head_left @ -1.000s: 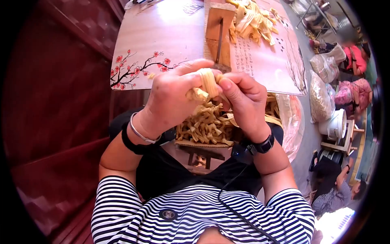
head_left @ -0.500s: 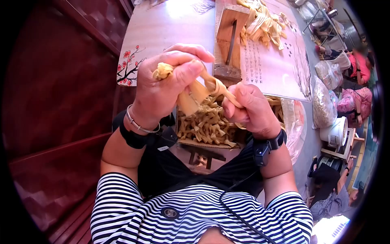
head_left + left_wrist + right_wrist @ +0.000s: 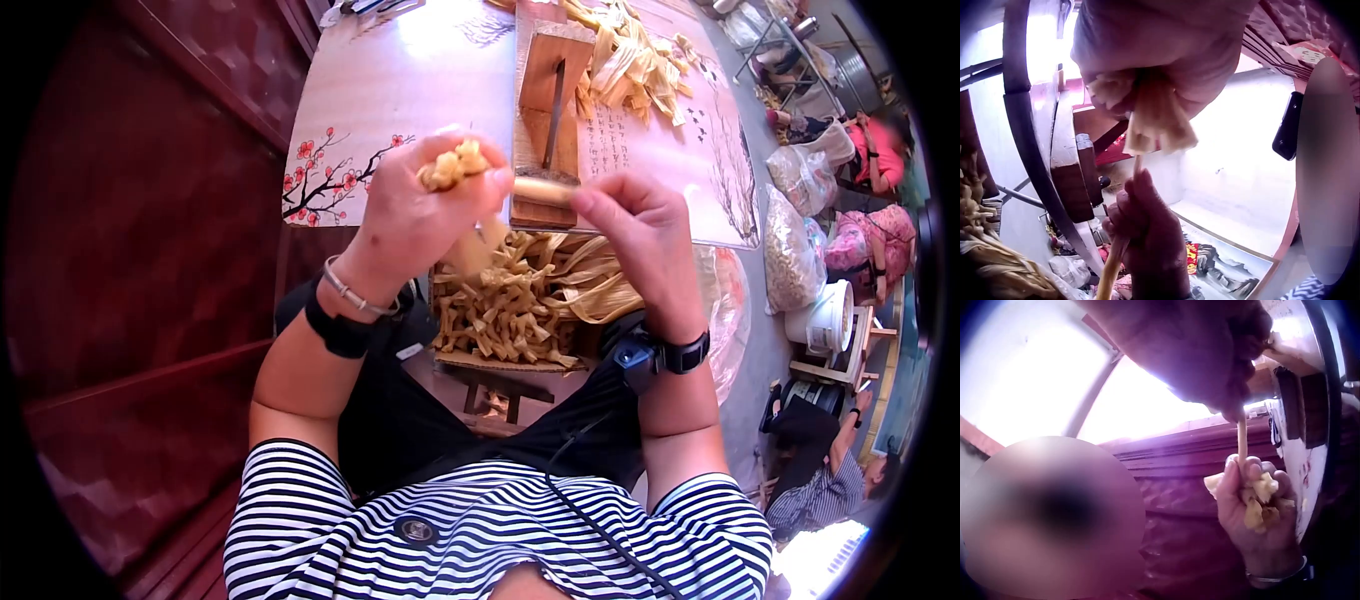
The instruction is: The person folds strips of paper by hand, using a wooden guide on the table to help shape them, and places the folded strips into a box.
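Observation:
In the head view the left hand [image 3: 412, 215] grips a knotted bundle of pale yellow strips [image 3: 455, 166], its fingers curled round it. From that bundle a strip [image 3: 545, 191] stretches across to the right hand [image 3: 645, 225], which pinches its end between thumb and fingers. The left wrist view shows cut-looking, flared ends [image 3: 1159, 128] sticking out below the left hand [image 3: 1166, 44]. Seen from the right wrist, the strip [image 3: 1242, 440] runs taut between both hands, and folded pieces [image 3: 1261, 503] poke out of the left hand [image 3: 1260, 537].
Below the hands lies a box of knotted yellow pieces [image 3: 500, 310] with long strips [image 3: 595, 280] at its right. A wooden block with a metal blade [image 3: 553, 110] stands on the patterned table [image 3: 400, 90]. More strips [image 3: 640, 65] lie behind. People, bags and a white bucket [image 3: 825, 318] are at right.
The right hand first worked close against the left, then moved away to the right, drawing the strip out. The left hand still grips the bundle, now turned with the knotted end up.

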{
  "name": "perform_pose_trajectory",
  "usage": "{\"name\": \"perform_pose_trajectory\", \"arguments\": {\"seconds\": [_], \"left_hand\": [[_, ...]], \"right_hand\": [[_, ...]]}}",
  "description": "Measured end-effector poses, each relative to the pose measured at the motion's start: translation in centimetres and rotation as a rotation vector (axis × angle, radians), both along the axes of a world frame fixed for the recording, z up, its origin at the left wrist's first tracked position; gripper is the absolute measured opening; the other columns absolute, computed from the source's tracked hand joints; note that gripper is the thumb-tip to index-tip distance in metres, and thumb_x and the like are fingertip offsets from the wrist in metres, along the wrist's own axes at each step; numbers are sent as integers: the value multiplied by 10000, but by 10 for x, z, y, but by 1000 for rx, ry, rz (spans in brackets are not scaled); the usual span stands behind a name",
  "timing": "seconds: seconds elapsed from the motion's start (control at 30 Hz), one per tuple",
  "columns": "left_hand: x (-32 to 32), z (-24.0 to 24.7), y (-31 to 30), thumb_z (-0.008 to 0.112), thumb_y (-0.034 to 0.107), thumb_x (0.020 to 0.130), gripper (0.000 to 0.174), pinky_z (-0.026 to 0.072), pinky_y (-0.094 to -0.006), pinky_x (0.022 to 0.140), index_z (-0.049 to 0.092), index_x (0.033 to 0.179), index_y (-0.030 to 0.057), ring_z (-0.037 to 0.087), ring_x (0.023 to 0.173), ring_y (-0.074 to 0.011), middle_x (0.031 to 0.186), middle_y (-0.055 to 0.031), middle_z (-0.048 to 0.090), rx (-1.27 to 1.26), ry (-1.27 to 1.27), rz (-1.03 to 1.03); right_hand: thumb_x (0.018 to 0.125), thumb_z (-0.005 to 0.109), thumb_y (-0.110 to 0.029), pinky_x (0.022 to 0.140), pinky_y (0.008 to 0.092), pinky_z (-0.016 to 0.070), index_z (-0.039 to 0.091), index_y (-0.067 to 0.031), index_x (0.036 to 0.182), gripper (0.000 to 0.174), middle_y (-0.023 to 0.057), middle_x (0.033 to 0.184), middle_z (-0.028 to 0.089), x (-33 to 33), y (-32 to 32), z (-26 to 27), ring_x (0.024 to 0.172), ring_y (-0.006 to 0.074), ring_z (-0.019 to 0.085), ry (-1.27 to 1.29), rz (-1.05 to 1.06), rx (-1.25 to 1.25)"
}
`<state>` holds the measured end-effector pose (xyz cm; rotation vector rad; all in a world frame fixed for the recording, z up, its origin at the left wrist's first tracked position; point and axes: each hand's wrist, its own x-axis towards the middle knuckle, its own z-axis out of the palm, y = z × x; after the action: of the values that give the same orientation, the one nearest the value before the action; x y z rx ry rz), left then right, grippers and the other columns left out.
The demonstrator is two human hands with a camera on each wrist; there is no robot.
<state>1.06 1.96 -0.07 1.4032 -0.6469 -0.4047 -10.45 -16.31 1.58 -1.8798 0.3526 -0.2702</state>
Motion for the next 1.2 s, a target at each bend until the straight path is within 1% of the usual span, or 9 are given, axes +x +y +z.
{"name": "perform_pose_trajectory", "arguments": {"seconds": [0.1,0.23,0.37,0.47,0.63,0.77,0.83,0.93,1.2], "left_hand": [[13,-9,-22,637,67,853,85,456,-207,599,631,927,25,561,671,-57,751,-9,608,123,-178,55],[22,-25,-39,674,128,854,121,463,-208,607,646,906,22,555,698,-51,769,9,600,257,-111,207],[22,-30,-29,740,344,813,354,495,-266,545,649,839,2,597,616,-80,680,-52,639,271,-189,325],[24,-16,-11,741,412,806,406,497,-251,543,636,795,20,597,616,-69,675,-39,635,381,-99,365],[31,-16,-4,666,295,891,302,496,-220,575,659,853,-5,610,633,-80,710,-32,640,33,-2,399],[42,-22,10,532,158,943,200,475,-219,544,638,911,-9,581,619,-90,717,-43,613,-142,13,352],[43,-14,27,518,135,931,214,491,-230,554,634,1013,-25,600,643,-98,757,-67,635,-170,94,113],[25,6,31,527,129,921,252,506,-217,618,665,1051,-37,629,703,-99,833,-92,678,-130,45,-82],[-25,-9,0,574,174,893,218,487,-238,562,669,824,-11,599,626,-81,684,-37,649,238,224,-234]], "right_hand": [[854,709,-208,500,220,397,663,-11,836,203,21,634,616,19,-6,-25,559,51,507,-236,-218,-224],[814,753,-200,499,244,411,621,-25,798,220,55,616,616,35,-23,-38,540,78,513,-19,-357,-684],[817,755,-157,489,202,383,610,-34,815,190,-26,631,577,28,-33,-48,541,43,464,-316,-352,-256],[824,745,-113,493,166,354,606,-42,826,156,-61,635,536,24,-15,-35,546,17,425,-586,-343,-376],[816,718,-14,469,171,359,622,-37,828,100,-34,642,558,56,13,31,544,21,472,-1007,-96,-270],[763,758,-39,478,195,391,640,-19,864,156,-1,661,597,92,41,61,519,71,514,-1427,261,-652],[791,762,-65,529,179,437,661,-18,861,132,9,724,647,51,42,55,622,42,575,-979,240,-782],[770,755,-154,479,282,451,603,-70,778,174,48,669,616,34,42,1,558,172,606,-694,241,-578],[755,747,-107,460,289,432,646,-61,821,130,62,620,578,16,28,-10,496,202,568,-729,354,-479]]}}
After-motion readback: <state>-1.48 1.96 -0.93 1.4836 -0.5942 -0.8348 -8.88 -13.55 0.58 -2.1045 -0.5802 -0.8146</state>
